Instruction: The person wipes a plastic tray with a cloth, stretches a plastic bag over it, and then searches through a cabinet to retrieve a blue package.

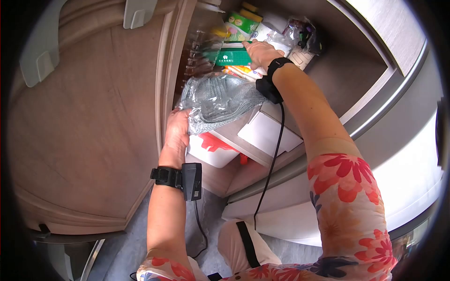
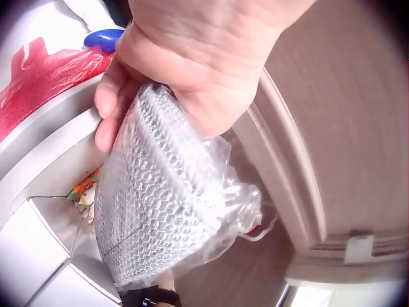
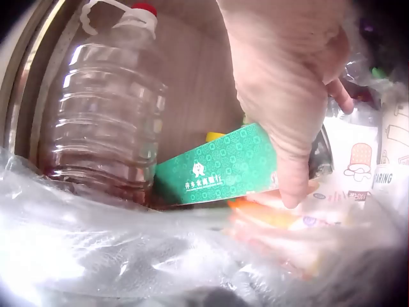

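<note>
My left hand (image 1: 177, 129) grips the edge of a clear plastic bag with a folded grey knitted piece (image 1: 215, 100) inside. In the left wrist view the bagged knit (image 2: 160, 198) hangs from the curled fingers, its loose plastic bunched at one side. Inside the cabinet my right hand (image 1: 263, 54) holds the right end of a green box (image 1: 234, 57) with white lettering. The right wrist view shows the thumb against the end of this green box (image 3: 217, 166), the other fingers partly hidden behind the hand. Orange-and-white packets (image 3: 268, 214) lie just below the box.
A large clear bottle (image 3: 108, 115) with a red cap stands at the cabinet's left. Behind are a green-and-yellow pack (image 1: 241, 25) and plastic-wrapped items (image 1: 302, 35). White boxes (image 1: 269, 133) and a white bin (image 1: 211, 154) with a red bag sit lower. An open wooden door (image 1: 93, 117) is left.
</note>
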### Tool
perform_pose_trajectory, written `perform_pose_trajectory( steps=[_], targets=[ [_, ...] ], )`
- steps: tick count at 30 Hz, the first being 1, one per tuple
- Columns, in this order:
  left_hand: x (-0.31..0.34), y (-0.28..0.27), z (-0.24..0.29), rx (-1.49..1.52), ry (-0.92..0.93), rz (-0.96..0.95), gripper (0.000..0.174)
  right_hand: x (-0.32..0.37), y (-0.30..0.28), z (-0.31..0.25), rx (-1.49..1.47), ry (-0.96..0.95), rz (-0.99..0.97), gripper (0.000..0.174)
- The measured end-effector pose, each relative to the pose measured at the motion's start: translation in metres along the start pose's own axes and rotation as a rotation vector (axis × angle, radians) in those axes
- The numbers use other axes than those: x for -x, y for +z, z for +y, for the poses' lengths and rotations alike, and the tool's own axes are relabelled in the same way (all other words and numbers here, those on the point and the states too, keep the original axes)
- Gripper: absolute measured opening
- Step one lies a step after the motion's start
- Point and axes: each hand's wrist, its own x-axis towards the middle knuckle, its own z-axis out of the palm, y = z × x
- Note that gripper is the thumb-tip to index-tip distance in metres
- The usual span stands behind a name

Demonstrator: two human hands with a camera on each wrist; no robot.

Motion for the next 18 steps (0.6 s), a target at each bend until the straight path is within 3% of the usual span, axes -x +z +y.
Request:
perform_pose_trajectory(
  steps=[2,4,7,13,15,18],
  targets=[
    [-0.001,-0.003,-0.001,0.0,0.006,-0.037,0.046,-0.005,0.0,0.002,-0.002,-0.041,0.019,0.088],
    [-0.009,-0.008,-0.009,-0.001,0.032,-0.001,0.045,0.002,-0.011,-0.001,0.0,-0.033,0.0,0.056],
    [-0.004,-0.002,-0.007,0.022,0.046,0.008,0.038,0.011,-0.024,0.008,-0.031,-0.052,0.011,0.049],
    [0.001,0.001,-0.004,-0.021,0.046,-0.028,0.031,0.034,-0.061,0.044,-0.235,0.101,-0.058,0.06],
    [0.0,0.001,-0.004,-0.008,0.039,-0.034,0.032,0.036,-0.067,0.056,-0.247,0.117,-0.047,0.057],
    [0.002,0.003,-0.004,-0.003,0.048,-0.039,0.032,0.052,-0.088,0.07,-0.496,0.209,-0.074,0.053]
  ],
)
